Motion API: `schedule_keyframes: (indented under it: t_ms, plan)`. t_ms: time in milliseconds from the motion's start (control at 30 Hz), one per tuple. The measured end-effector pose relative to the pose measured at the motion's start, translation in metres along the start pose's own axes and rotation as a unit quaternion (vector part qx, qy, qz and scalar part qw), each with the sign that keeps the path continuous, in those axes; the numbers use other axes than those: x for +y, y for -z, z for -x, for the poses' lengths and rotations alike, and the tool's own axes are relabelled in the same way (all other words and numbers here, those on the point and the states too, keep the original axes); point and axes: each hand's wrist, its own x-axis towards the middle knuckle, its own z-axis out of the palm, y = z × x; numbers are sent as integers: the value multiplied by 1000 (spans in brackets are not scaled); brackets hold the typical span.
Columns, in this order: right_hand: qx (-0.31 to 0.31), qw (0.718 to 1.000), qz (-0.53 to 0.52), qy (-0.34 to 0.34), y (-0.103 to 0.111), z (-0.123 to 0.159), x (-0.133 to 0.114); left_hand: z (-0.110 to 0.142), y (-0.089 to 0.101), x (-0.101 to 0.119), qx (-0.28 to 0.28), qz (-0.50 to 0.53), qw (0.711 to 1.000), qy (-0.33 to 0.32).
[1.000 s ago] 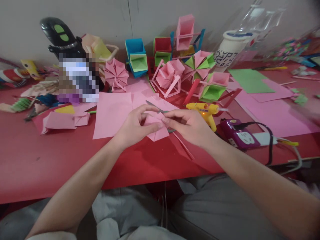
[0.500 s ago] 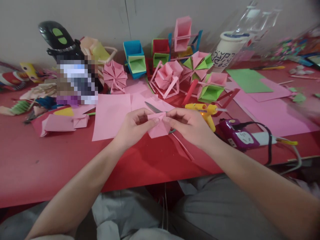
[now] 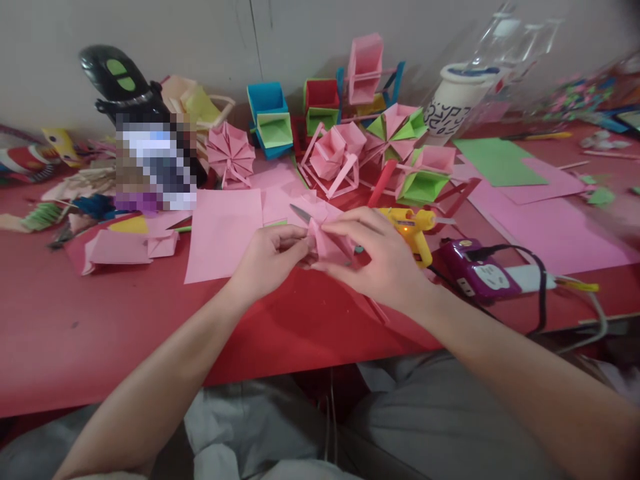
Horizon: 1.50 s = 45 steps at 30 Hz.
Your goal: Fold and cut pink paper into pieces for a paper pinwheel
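Both my hands hold a small folded pink paper piece [image 3: 327, 245] just above the red table [image 3: 100, 327]. My left hand [image 3: 270, 259] pinches its left side with thumb and fingers closed. My right hand [image 3: 383, 257] grips its right side, fingers curled over the paper. Behind the hands lie grey scissors [image 3: 301, 213], partly hidden, on a flat pink sheet [image 3: 225, 232].
A yellow glue gun [image 3: 413, 227] and a purple power strip [image 3: 477, 272] with black cable sit right of my hands. Several folded paper boxes and frames [image 3: 345, 133] stand at the back. A white cup [image 3: 457, 100], green sheet [image 3: 497, 161] and pink sheets [image 3: 550, 230] lie right.
The pink piece has been turned and folded tighter between my hands. My right hand has shifted left and forward over it; my left hand has barely moved.
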Motion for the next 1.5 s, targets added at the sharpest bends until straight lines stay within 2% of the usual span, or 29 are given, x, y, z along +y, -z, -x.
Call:
schedule_keyframes:
  t_ms: [100,267,400,600,767,933,1300,1500]
  plan:
    - [-22,1000,23,1,-4,2,1,0,-1,0,4,23,1000,3]
    - [-14,1000,27,9,-10,2,1,-1,-4,0,21,32,999,15]
    - [-1,999,27,29,-14,2,-1,-1,-4,1,13,24,1000,13]
    - [-18,999,24,28,-17,3,-3,-1,-3,2,-3,-11,1000,18]
    - [9,1000,4,24,-18,2,-3,1,-5,0,-9,-34,999,0]
    - [45,999,-2,-10,-16,0,-5,2,-7,-1,-8,-74,997,-25]
    - [59,998,-15,-4,-15,-1,-5,2,-8,-6,-5,-54,997,-62]
    - [62,998,-7,16,-15,-1,-4,0,-7,-5,9,4,999,-45]
